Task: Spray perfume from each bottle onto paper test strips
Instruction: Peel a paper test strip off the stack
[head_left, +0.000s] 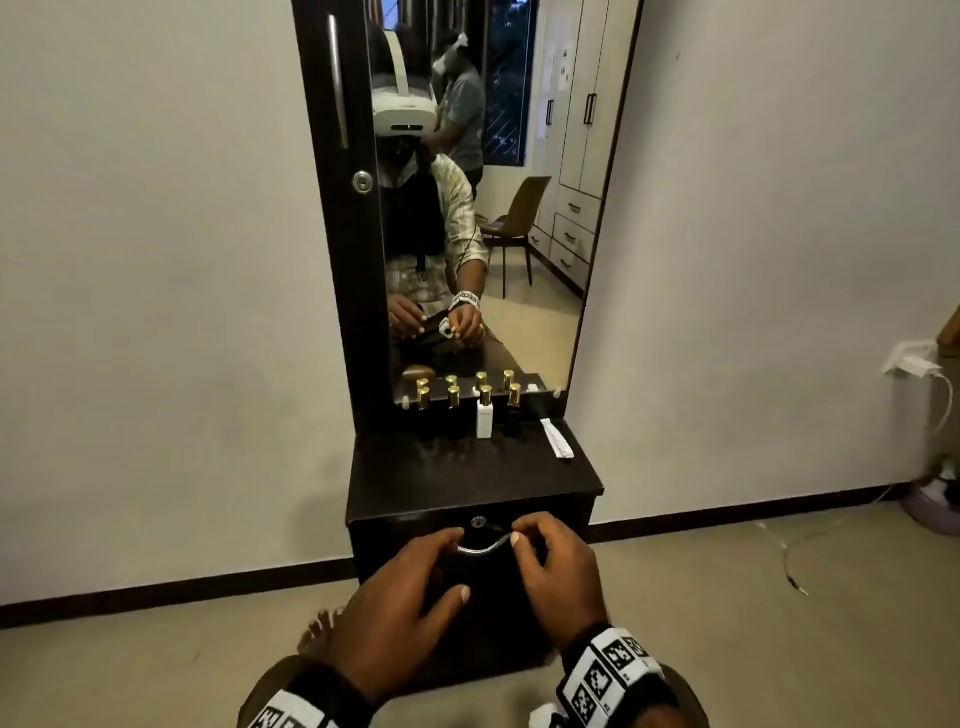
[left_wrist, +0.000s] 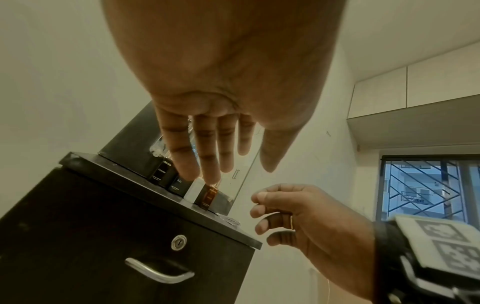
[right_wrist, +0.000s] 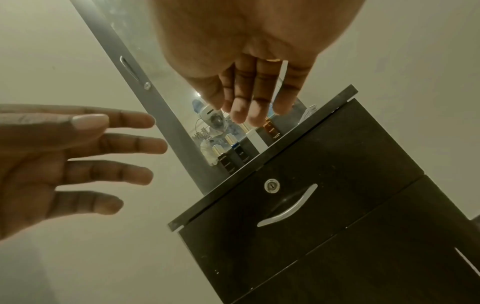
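Four gold-capped perfume bottles stand in a row at the back of the dark dresser top (head_left: 467, 480), against the mirror: two black ones (head_left: 423, 410) (head_left: 453, 408), a white one (head_left: 485, 418) and a brown one (head_left: 514, 410). In the left wrist view the white bottle (left_wrist: 194, 190) and the brown bottle (left_wrist: 209, 195) show past my fingers. White paper test strips (head_left: 557, 439) lie at the right of the top. My left hand (head_left: 410, 582) and right hand (head_left: 550, 561) hover in front of the drawer, below the top. The left hand's fingers are straight, the right hand's loosely curled; both hold nothing.
The drawer front carries a round lock (head_left: 478, 522) and a curved metal handle (head_left: 483, 545), partly behind my hands. A tall mirror (head_left: 483, 208) rises behind the bottles. Plain walls flank the dresser. A charger and cable (head_left: 914, 366) hang at the right wall. My foot (head_left: 317, 631) rests on the floor.
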